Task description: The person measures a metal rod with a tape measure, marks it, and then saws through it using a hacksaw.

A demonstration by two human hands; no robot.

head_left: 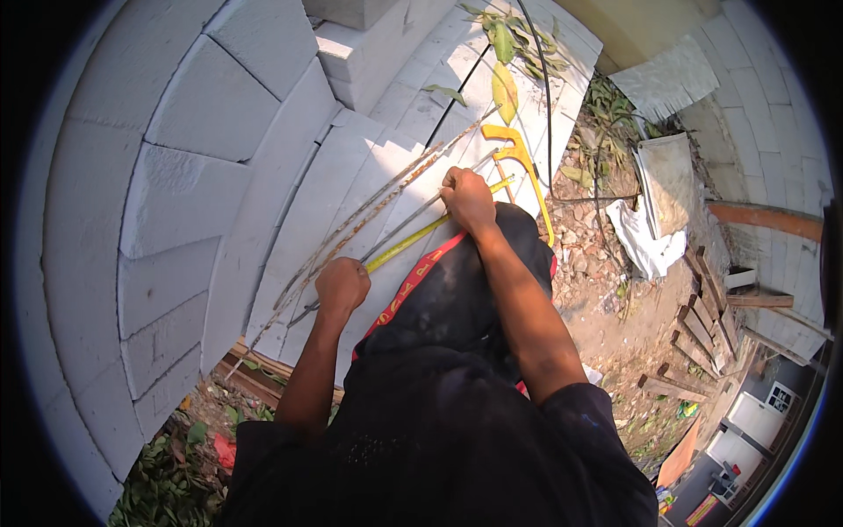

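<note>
My left hand is closed at the lower end of a yellow tape measure, whose blade stretches up to the right. My right hand pinches a thin grey steel rod that runs beside the tape; the tape passes under this hand and shows again beyond it. Whether the left fingers also grip the rod is hidden. Two rusty steel rods lie alongside on the pale blocks. Just past my right hand is a yellow-framed hacksaw, resting on the blocks near my knee.
Pale block walling rises at the left, and more blocks form the surface under the rods. A black cable and leaves lie at the far end. To the right are rubble, a white sack and wooden pieces.
</note>
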